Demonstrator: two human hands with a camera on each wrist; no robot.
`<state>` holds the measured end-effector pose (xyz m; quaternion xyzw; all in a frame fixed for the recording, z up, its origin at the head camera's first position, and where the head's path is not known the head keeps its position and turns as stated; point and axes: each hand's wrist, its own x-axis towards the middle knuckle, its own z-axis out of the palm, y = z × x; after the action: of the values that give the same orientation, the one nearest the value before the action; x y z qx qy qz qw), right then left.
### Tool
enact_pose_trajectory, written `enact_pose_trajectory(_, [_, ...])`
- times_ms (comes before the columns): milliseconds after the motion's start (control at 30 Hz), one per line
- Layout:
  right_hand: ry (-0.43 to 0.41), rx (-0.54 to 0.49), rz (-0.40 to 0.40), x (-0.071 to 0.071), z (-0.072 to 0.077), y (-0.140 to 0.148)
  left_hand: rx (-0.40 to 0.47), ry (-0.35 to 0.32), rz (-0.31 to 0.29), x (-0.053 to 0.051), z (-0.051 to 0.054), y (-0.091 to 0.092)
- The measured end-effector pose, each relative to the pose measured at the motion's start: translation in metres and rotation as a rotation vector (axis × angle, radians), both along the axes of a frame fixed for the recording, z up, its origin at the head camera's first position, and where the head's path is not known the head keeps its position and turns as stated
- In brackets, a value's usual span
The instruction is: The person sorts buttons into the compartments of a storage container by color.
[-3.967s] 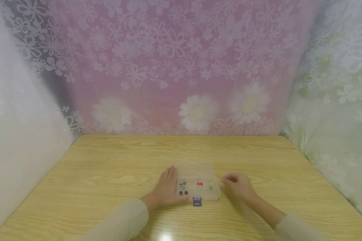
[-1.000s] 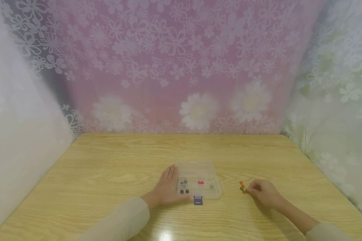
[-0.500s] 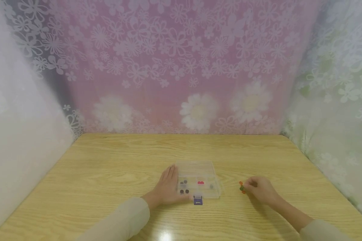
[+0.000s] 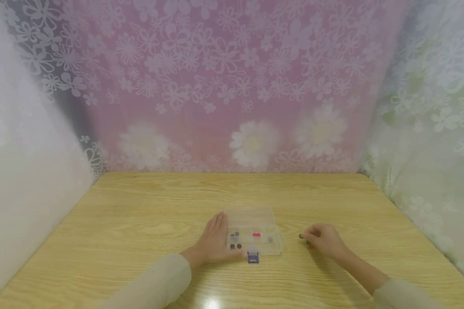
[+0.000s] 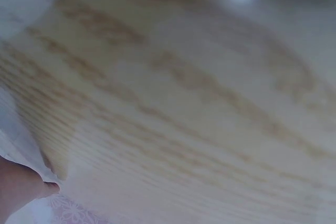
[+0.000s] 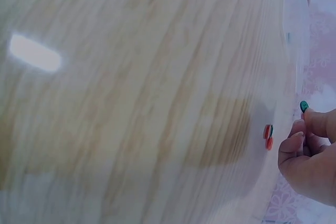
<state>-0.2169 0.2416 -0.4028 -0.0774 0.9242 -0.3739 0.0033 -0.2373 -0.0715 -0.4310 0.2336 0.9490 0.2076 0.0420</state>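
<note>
Grip, right hand: grasping, thumb and forefinger pinching a small green disc.
Green disc: held at the fingertips, between the clear box and the right edge of the worktop.
Loose discs: orange-red ones and a green edge, lying close together on the worktop beside the right hand.
Clear box: on the worktop, slightly right of the middle between its left and right edges, well short of the far edge.
Lid: laid back toward the far edge.
Dark discs: in the box's left side, in both far and near rows.
Red pieces: around the box's middle.
Latch: purple, on the box's near side.
Grip, left hand: released, straight fingers along the box's left side, thumb along its near side.
Sleeves: pale, on both forearms.
Worktop: yellowish wood grain.
Cloth: pink, flowered, upright behind the far edge.
</note>
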Motion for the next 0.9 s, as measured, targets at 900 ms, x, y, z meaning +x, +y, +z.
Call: enact_pose_trajectory(900, [0.03, -0.047, -0.038, -0.014, 0.002, -0.059, -0.012, 0.005, -0.004, 0.001, 0.001, 0.001])
